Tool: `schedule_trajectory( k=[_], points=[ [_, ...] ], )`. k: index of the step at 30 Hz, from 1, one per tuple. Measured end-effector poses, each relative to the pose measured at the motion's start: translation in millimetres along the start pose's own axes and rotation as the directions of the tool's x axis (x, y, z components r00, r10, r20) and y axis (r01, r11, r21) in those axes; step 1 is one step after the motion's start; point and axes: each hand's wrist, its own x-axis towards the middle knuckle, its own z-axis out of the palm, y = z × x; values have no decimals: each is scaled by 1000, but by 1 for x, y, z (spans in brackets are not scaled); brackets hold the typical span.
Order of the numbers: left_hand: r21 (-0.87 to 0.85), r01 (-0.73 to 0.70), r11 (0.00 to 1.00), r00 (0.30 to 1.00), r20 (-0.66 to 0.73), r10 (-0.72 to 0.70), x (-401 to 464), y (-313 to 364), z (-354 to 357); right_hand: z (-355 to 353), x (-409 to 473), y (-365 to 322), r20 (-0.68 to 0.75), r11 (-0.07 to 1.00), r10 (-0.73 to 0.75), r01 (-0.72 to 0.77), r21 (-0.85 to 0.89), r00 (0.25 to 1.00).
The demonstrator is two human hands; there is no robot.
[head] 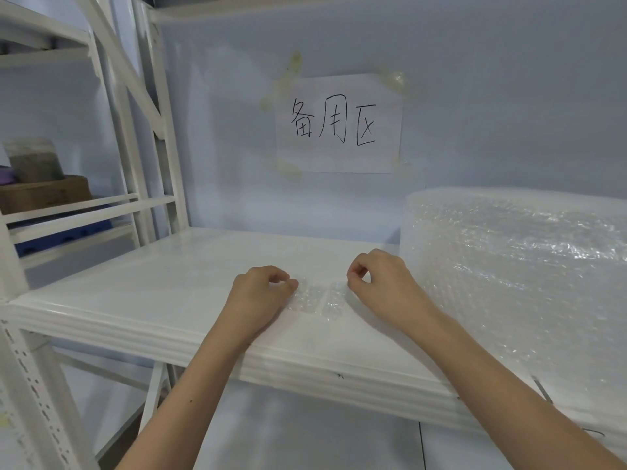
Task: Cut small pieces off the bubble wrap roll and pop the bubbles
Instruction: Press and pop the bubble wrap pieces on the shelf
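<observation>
The left hand and right hand pinch the small bubble wrap piece by its side edges; the big roll sits just right of them, and bare shelf lies to their left.

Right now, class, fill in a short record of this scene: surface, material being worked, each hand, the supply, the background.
surface: white shelf
material: small bubble wrap piece, flat on the shelf between the hands
left hand: fingers curled, pressing the piece's left edge
right hand: fingers curled, at the piece's right edge
supply: bubble wrap roll, on the shelf to the right
background: handwritten paper sign taped to the wall
</observation>
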Motion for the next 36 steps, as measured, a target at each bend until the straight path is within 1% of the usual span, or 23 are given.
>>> schedule_trajectory(
  k=[4, 7, 10, 14, 16, 18, 23, 26, 28, 31, 36],
  points=[
    [51, 9, 999, 1000, -7, -8, 2, 2, 1, -1, 4, -4, -11, 998, 12, -11, 70, 1000],
    [-2, 9, 1000, 1000, -25, -9, 2, 1, -1, -3, 10, -9, 10, 994, 8, -9, 110, 1000],
    [-192, 13, 981, 997, -71, -27, 2, -1, -4, -5, 17, -16, 9, 980, 14, -15, 200, 1000],
    [-478, 13, 878, 991, -109, -75, 4, -1, -9, -4, 28, -28, 3, 939, 20, -20, 342, 1000],
    [-562, -9, 827, 991, -115, -68, 3, 0, -12, -1, 33, -35, 13, 918, 12, -16, 397, 1000],
    [-610, -20, 792, 994, -99, -51, 1, 3, -15, 4, 38, -43, 43, 897, 7, -25, 442, 999],
    [-665, -57, 744, 998, -62, 21, -4, 8, -17, 17, 43, -51, 139, 867, -38, -36, 497, 990],
    [-657, -82, 749, 997, -49, 66, -4, 6, -17, 20, 44, -47, 123, 829, -13, -58, 556, 992],
    [-652, -95, 752, 995, -52, 80, -4, 6, -17, 21, 44, -44, 99, 827, -5, -52, 560, 995],
    [-652, -101, 751, 995, -51, 89, -4, 6, -17, 19, 43, -44, 102, 829, -13, -47, 557, 995],
    [-635, -96, 766, 994, -28, 102, -6, 8, -15, 15, 42, -46, 157, 705, -4, -109, 701, 988]
  ],
)
